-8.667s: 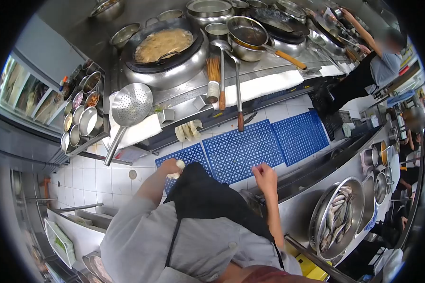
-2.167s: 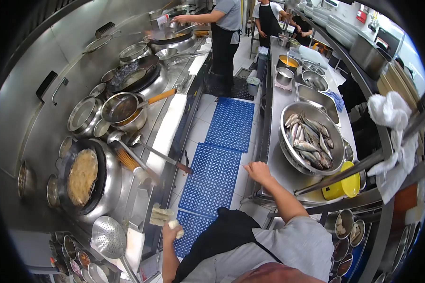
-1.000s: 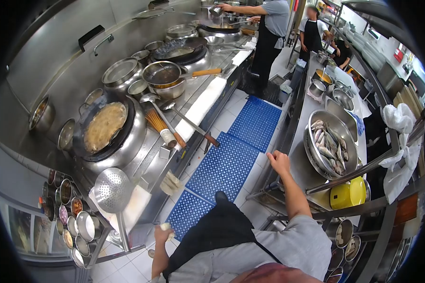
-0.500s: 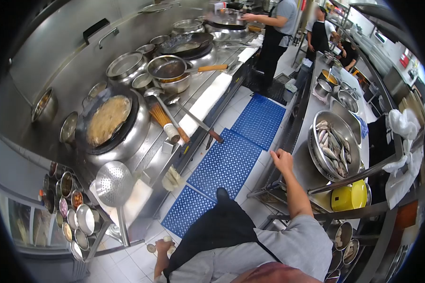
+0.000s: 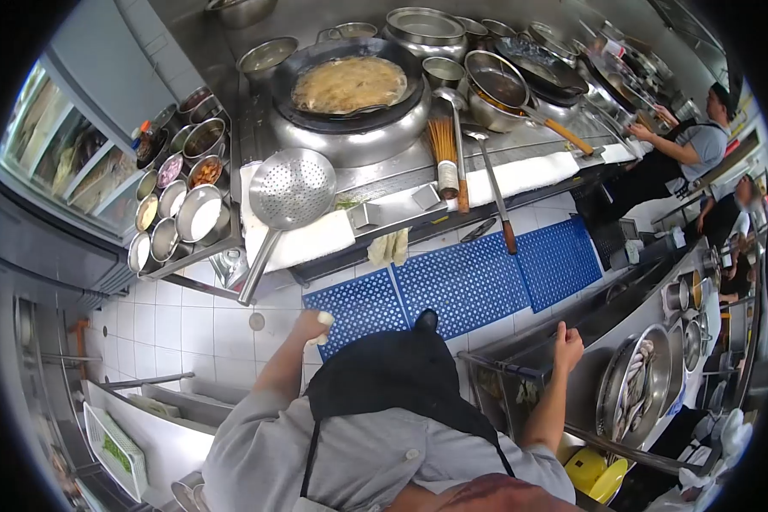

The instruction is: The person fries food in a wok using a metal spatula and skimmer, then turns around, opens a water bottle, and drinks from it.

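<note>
My left hand (image 5: 305, 328) is closed around a small pale item (image 5: 325, 319), perhaps folded cloth; its kind is unclear. It hangs low over the tiles, below the handle of a large perforated skimmer (image 5: 293, 189). The skimmer rests across a white towel (image 5: 307, 243) at the stove's near edge. Behind it, a wok (image 5: 286, 94) holds bubbling, foamy oil (image 5: 350, 84). My right hand (image 5: 568, 347) is loosely curled, with nothing visible in it, near the right-hand counter. On that counter a big steel bowl (image 5: 616, 375) holds several whole fish (image 5: 636, 388).
A bamboo brush (image 5: 443, 154) and a ladle (image 5: 491, 175) lie on the stove, the ladle's handle jutting over the edge. Seasoning pots (image 5: 203, 213) stand left. Blue mats (image 5: 461, 282) cover the floor. A co-worker (image 5: 695, 145) stands at the far woks. Yellow containers (image 5: 590, 469) sit lower right.
My view has swung left, so the stove now lies straight ahead and the fish bowl sits farther right. My left hand has come up and forward, still holding the pale item.
</note>
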Demonstrator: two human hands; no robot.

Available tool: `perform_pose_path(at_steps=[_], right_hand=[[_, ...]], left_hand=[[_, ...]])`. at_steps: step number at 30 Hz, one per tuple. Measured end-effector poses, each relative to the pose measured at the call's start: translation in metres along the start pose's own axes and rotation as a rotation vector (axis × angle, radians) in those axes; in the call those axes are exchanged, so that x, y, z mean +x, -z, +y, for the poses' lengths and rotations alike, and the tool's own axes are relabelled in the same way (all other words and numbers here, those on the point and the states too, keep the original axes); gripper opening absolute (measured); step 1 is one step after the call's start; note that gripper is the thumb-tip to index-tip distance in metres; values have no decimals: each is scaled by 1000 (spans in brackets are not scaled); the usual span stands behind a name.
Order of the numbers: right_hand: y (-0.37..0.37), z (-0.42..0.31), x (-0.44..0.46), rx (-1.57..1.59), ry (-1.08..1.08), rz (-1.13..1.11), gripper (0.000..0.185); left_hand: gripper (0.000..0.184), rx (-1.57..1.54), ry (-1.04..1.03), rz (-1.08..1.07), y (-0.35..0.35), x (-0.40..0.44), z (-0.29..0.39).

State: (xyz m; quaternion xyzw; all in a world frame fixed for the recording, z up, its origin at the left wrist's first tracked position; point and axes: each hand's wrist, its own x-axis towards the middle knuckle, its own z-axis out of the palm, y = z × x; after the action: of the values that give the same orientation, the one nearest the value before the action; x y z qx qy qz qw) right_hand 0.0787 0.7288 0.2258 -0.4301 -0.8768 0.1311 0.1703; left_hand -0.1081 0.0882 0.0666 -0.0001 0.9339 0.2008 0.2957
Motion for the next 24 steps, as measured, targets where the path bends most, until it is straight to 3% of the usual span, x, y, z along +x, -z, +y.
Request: perform_pose_path(at_steps=[4,7,10,13,18,22,24], right_hand=[[3,-4,0,-17,-5,-10,52],[6,-7,-1,5,2,-12,51],[6,-7,-3,21,35,-7,51],[10,-11,-3,1,39,-18,50],[8,-8,-6,99,45,33,53],[10,-9,-7,9,-10,21,49],[10,-10,-8,-13,-40,37,48]], left_hand=[[58,-122,19,-51,0,-12,-5],[65,-299,283,-308,35,-45,24],[70,-190,211,-224,24,-45,6],[53,-92,208,-53,-18,-24,-35],[57,-105,75,-244,-7,-20,-27],[61,-89,92,-67,-27,-2,-38],[67,-75,121,-151,-15,-8,-22]])
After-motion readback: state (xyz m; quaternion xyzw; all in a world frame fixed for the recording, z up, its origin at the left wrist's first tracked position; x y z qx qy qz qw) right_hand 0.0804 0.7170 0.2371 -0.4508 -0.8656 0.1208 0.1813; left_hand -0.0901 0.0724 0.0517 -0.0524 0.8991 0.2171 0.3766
